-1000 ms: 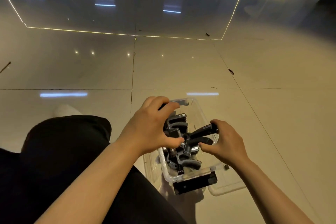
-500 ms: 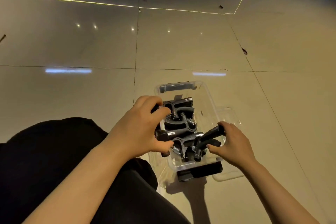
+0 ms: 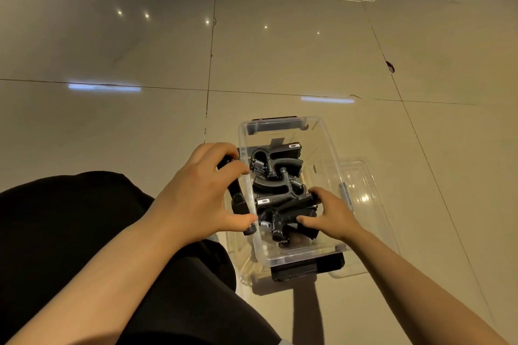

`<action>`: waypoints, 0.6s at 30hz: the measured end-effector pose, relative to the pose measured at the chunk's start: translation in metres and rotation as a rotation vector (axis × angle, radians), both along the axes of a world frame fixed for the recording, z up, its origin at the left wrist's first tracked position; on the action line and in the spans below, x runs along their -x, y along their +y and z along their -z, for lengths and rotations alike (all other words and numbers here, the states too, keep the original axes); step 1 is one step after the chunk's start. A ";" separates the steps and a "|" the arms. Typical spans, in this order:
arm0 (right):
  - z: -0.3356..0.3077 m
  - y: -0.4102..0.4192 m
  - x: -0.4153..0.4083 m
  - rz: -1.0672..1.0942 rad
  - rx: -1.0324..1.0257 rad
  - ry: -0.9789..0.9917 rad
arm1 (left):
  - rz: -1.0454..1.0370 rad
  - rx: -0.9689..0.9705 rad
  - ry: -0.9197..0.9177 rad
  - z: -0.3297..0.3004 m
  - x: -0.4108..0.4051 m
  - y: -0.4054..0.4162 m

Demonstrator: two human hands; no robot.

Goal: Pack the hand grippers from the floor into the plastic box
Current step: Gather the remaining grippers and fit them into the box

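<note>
Our left hand (image 3: 201,193) curls around a black hand gripper (image 3: 238,202) just outside the plastic box (image 3: 280,256); our right hand (image 3: 328,211) grips another gripper (image 3: 283,209) inside it, atop more stacked grippers (image 3: 276,168) beyond our fingers.

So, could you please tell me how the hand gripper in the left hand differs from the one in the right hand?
The left hand grips its hand gripper outside the plastic box, against its near-left wall, handles pointing down. The right hand holds the other hand gripper inside the box, lying across the packed pile. Both are black with a metal spring.
</note>
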State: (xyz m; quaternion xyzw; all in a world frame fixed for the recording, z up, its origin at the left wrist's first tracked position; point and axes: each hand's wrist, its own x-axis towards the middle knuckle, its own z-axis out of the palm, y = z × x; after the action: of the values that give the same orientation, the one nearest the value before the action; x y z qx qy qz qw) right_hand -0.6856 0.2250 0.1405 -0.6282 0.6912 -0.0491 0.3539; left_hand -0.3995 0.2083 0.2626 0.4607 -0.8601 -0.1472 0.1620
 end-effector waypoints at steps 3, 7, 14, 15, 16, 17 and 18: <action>0.016 0.001 0.017 -0.260 -0.021 0.232 | -0.018 -0.011 0.031 -0.002 0.004 -0.002; 0.035 0.000 0.014 -0.486 0.015 0.562 | -0.004 -0.025 0.041 -0.001 0.006 0.000; 0.063 -0.007 -0.009 -0.559 -0.097 0.619 | 0.013 0.008 0.014 0.002 0.002 0.002; 0.068 -0.007 -0.011 -0.562 -0.090 0.655 | 0.008 0.010 0.009 0.002 0.001 0.003; 0.071 -0.007 -0.013 -0.566 -0.075 0.684 | 0.003 0.009 0.007 0.003 0.000 0.004; 0.072 -0.008 -0.014 -0.577 -0.057 0.710 | 0.000 0.007 0.008 0.003 -0.001 0.005; 0.071 -0.010 -0.014 -0.593 -0.043 0.726 | -0.002 0.007 0.011 0.003 -0.002 0.005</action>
State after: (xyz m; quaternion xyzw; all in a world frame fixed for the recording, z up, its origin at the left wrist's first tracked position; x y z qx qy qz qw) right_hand -0.6711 0.2155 0.0694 -0.7678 0.5616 0.2913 0.1010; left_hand -0.3974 0.2134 0.2596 0.4601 -0.8593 -0.1464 0.1685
